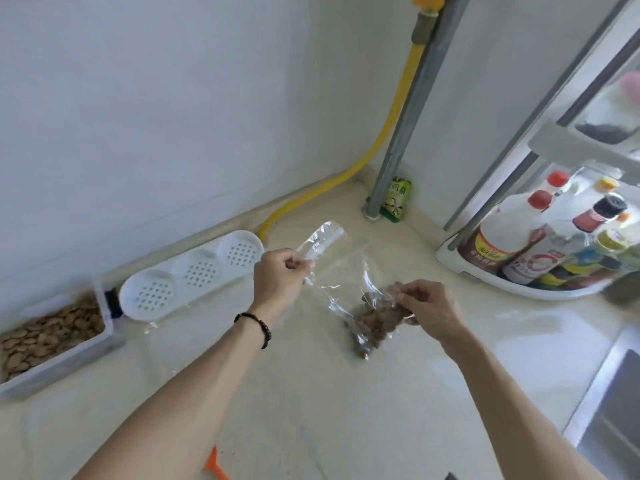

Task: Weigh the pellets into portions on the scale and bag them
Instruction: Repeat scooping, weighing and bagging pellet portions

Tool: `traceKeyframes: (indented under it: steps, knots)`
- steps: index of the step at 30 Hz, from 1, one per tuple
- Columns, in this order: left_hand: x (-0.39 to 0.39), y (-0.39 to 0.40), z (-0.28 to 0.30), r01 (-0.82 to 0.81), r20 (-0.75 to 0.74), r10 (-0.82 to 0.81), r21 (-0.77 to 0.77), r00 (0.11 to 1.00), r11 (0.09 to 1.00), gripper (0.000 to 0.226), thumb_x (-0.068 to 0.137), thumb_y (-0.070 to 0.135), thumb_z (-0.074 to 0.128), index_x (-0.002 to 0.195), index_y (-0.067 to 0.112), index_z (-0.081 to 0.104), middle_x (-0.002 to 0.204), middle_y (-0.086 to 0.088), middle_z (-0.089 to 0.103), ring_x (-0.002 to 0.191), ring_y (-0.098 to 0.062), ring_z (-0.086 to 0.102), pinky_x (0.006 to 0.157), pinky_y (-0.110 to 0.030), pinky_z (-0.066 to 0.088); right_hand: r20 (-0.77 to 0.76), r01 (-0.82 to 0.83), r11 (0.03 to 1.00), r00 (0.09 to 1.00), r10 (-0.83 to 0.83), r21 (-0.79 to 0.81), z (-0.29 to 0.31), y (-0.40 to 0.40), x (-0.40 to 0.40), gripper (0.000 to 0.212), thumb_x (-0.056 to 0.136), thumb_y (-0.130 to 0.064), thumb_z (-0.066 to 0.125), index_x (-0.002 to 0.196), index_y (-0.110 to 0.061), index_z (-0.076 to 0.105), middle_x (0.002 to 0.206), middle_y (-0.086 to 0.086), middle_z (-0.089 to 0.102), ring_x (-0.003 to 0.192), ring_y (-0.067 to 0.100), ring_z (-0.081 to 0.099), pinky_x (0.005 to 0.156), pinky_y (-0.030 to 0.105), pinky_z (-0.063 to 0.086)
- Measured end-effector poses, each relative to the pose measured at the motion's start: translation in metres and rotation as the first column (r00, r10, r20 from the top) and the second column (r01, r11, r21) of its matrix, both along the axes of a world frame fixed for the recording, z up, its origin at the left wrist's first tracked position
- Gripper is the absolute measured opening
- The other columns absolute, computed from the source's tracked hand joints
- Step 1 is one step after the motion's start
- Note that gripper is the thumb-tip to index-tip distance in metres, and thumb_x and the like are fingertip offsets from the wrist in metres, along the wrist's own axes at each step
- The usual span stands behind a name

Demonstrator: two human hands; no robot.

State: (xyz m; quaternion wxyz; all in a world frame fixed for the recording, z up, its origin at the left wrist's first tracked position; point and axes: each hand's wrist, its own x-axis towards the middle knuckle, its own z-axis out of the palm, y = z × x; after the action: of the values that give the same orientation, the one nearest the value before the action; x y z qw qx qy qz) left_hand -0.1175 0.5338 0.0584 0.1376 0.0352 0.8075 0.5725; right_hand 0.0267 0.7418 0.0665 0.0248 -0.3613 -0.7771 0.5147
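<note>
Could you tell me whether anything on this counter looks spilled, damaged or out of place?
Nothing looks spilled. The brown pellets sit inside the clear plastic zip bag, held by the left hand and right hand; the rest fill the white rectangular tub. No scale shows in this view, which is odd.

I see a pale stone counter (311,393) running into a corner of plain white walls (156,98). A yellow hose (388,133) drops beside a grey pipe (405,126). Right, a white rack (519,282) holds bottles (540,230); daylight falls evenly.
</note>
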Motion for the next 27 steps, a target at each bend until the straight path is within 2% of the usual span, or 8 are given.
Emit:
traceKeyframes:
  steps: [4, 7, 10, 13, 17, 20, 23, 27]
  knots:
    - [-0.019, 0.06, -0.03, 0.082, 0.017, -0.081, -0.069, 0.997, 0.994, 0.017, 0.077, 0.023, 0.079, 0.065, 0.015, 0.07, 0.057, 0.006, 0.066, 0.061, -0.016, 0.065, 0.072, -0.041, 0.059, 0.039, 0.06, 0.998, 0.997, -0.061, 0.031, -0.014, 0.054, -0.006, 0.014, 0.088, -0.001, 0.068, 0.077, -0.01, 0.069, 0.082, 0.018, 0.069, 0.07, 0.023, 0.062, 0.051, 0.022, 0.052]
    - [-0.034, 0.09, -0.049, 0.121, 0.042, -0.117, -0.101, 0.992, 0.988, 0.02, 0.076, 0.023, 0.08, 0.066, 0.01, 0.069, 0.065, 0.0, 0.07, 0.069, -0.023, 0.07, 0.073, -0.042, 0.059, 0.089, 0.072, 0.995, 0.993, -0.077, 0.063, -0.03, 0.079, -0.013, 0.013, 0.089, 0.001, 0.066, 0.079, -0.007, 0.069, 0.078, 0.014, 0.067, 0.064, 0.019, 0.061, 0.049, 0.02, 0.052]
    - [-0.046, 0.106, -0.063, 0.165, 0.04, -0.16, -0.176, 0.986, 0.97, 0.026, 0.077, 0.023, 0.079, 0.068, 0.002, 0.066, 0.071, -0.013, 0.069, 0.073, -0.032, 0.069, 0.074, -0.044, 0.058, 0.116, 0.063, 0.992, 0.99, -0.075, 0.11, -0.048, 0.091, -0.02, 0.023, 0.087, -0.003, 0.07, 0.069, -0.018, 0.068, 0.077, 0.009, 0.07, 0.068, 0.024, 0.067, 0.06, 0.034, 0.059]
    - [-0.05, 0.112, -0.072, 0.182, 0.035, -0.179, -0.243, 0.983, 0.953, 0.027, 0.076, 0.021, 0.078, 0.065, 0.002, 0.063, 0.067, -0.014, 0.068, 0.071, -0.033, 0.067, 0.071, -0.044, 0.058, 0.157, 0.048, 0.988, 0.985, -0.072, 0.15, -0.063, 0.094, -0.022, 0.027, 0.085, -0.008, 0.072, 0.065, -0.026, 0.067, 0.074, 0.002, 0.071, 0.076, 0.029, 0.07, 0.07, 0.043, 0.061]
    - [-0.048, 0.114, -0.079, 0.205, 0.027, -0.206, -0.28, 0.978, 0.938, 0.03, 0.077, 0.018, 0.077, 0.055, 0.013, 0.057, 0.058, -0.007, 0.063, 0.067, -0.028, 0.068, 0.07, -0.04, 0.055, 0.16, 0.069, 0.981, 0.982, -0.1, 0.184, -0.069, 0.095, -0.024, 0.012, 0.088, -0.009, 0.069, 0.078, -0.016, 0.071, 0.075, -0.005, 0.065, 0.072, 0.014, 0.062, 0.057, 0.019, 0.046]
    - [-0.048, 0.11, -0.079, 0.22, -0.021, -0.237, -0.306, 0.971, 0.926, 0.024, 0.077, 0.025, 0.079, 0.082, 0.006, 0.065, 0.079, -0.014, 0.066, 0.073, -0.023, 0.062, 0.073, -0.04, 0.052, 0.181, 0.058, 0.972, 0.978, -0.1, 0.227, -0.07, 0.094, -0.025, 0.006, 0.09, -0.015, 0.068, 0.092, -0.012, 0.073, 0.08, -0.004, 0.064, 0.072, 0.011, 0.057, 0.054, 0.017, 0.039]
    - [-0.047, 0.096, -0.065, 0.222, -0.095, -0.267, -0.336, 0.959, 0.915, 0.05, 0.08, 0.038, 0.076, 0.12, 0.014, 0.058, 0.103, -0.001, 0.058, 0.09, -0.018, 0.057, 0.084, -0.034, 0.051, 0.177, 0.067, 0.96, 0.977, -0.119, 0.272, -0.064, 0.088, -0.024, 0.013, 0.09, -0.028, 0.068, 0.09, -0.016, 0.071, 0.087, 0.0, 0.068, 0.082, 0.02, 0.062, 0.066, 0.028, 0.051]
    - [-0.036, 0.058, -0.042, 0.221, -0.162, -0.287, -0.335, 0.944, 0.916, 0.052, 0.082, 0.045, 0.072, 0.125, 0.02, 0.054, 0.104, 0.005, 0.055, 0.074, -0.009, 0.055, 0.07, -0.024, 0.048, 0.098, 0.019, 0.95, 0.994, -0.052, 0.311, -0.05, 0.063, -0.038, 0.027, 0.088, -0.043, 0.066, 0.088, -0.016, 0.071, 0.091, 0.0, 0.069, 0.09, 0.022, 0.063, 0.081, 0.043, 0.055]
